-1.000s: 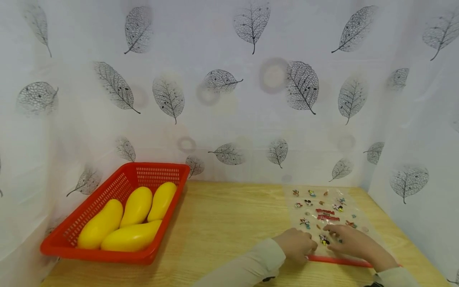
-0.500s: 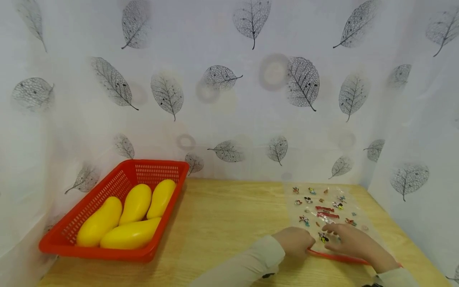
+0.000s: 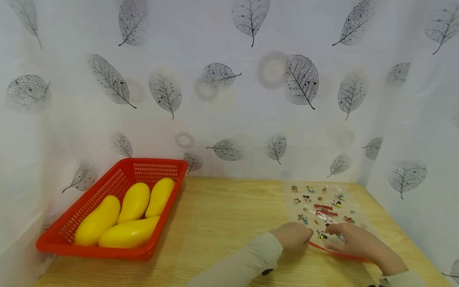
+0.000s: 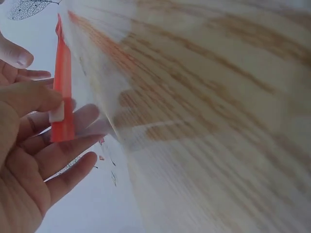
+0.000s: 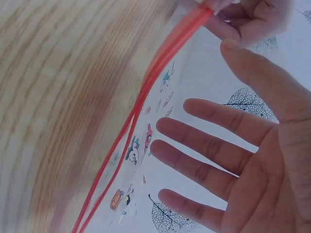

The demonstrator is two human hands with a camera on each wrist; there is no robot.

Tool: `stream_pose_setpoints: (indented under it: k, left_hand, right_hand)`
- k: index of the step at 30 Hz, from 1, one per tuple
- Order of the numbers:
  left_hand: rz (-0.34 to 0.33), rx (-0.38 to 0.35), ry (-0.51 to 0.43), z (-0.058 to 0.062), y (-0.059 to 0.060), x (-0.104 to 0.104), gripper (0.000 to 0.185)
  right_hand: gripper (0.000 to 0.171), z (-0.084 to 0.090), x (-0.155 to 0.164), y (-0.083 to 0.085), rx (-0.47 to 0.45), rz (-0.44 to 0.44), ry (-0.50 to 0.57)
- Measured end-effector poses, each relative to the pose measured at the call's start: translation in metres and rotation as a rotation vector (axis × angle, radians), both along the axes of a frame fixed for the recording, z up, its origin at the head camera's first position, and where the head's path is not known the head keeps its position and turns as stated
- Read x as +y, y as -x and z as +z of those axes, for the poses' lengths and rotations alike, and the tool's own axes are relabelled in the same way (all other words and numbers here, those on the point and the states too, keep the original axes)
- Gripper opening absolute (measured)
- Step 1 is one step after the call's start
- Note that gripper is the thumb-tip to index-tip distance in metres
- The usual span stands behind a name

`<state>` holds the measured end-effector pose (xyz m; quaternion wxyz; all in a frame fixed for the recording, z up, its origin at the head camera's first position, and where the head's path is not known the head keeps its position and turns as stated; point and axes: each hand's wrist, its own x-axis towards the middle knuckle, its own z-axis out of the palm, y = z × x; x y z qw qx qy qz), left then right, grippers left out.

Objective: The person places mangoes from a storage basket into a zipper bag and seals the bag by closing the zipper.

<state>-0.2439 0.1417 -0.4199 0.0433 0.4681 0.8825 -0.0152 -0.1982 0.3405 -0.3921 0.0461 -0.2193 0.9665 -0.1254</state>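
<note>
A clear zip bag (image 3: 322,205) printed with small cartoon figures lies flat at the right of the wooden table (image 3: 222,223). Its red zip strip (image 3: 317,246) runs along the near edge. My left hand (image 3: 295,237) pinches the strip's left end between thumb and fingers (image 4: 34,97), and the strip (image 4: 62,97) is raised off the table there. My right hand (image 3: 353,241) lies over the bag's near end. The right wrist view shows it (image 5: 228,160) with fingers straight and spread beside the strip (image 5: 155,73), holding nothing.
A red plastic basket (image 3: 118,177) with several yellow mango-shaped fruits (image 3: 134,201) stands at the left of the table. White leaf-print curtains (image 3: 251,99) close in the back and both sides. Bare wood lies between the basket and the bag.
My left hand has lifted the left end of the red strip off the table. My right hand has shifted slightly nearer along the bag. The basket has not moved.
</note>
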Motion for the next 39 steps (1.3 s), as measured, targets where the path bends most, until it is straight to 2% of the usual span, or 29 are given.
stream_pose_setpoints:
  k: [6, 11, 16, 20, 23, 26, 29, 32, 39]
  left_hand:
    - [-0.001, 0.147, -0.109, 0.009, 0.001, -0.003, 0.008]
    - [-0.046, 0.269, -0.218, 0.017, -0.001, -0.009, 0.013]
    - [-0.093, 0.373, -0.328, 0.015, 0.003, -0.019, 0.011]
    - [-0.091, 0.482, -0.390, 0.016, 0.006, -0.029, 0.008]
    - [-0.081, 0.550, -0.434, 0.017, 0.009, -0.035, 0.008]
    - [-0.080, 0.574, -0.477, 0.018, 0.014, -0.039, 0.009]
    - [-0.070, 0.560, -0.511, 0.020, 0.017, -0.044, 0.006]
    - [-0.058, 0.529, -0.539, 0.020, 0.020, -0.050, 0.003]
    - [-0.045, 0.452, -0.598, 0.022, 0.021, -0.064, 0.010]
  right_hand:
    - [0.042, 0.003, 0.000, 0.001, 0.025, 0.033, 0.002]
    - [0.038, 0.007, 0.002, 0.002, 0.070, 0.066, -0.010]
    - [0.036, 0.015, 0.003, 0.002, 0.068, 0.078, 0.015]
    - [0.041, 0.021, 0.002, 0.001, 0.067, 0.074, 0.033]
    - [0.038, 0.024, 0.001, 0.001, 0.072, 0.059, 0.036]
    - [0.030, 0.027, -0.001, 0.000, 0.096, 0.049, 0.034]
    - [0.025, 0.029, -0.004, 0.000, 0.157, 0.061, 0.026]
    - [0.019, 0.030, -0.007, 0.000, 0.202, 0.076, 0.027]
    - [0.006, 0.032, -0.010, 0.001, 0.252, 0.106, 0.021]
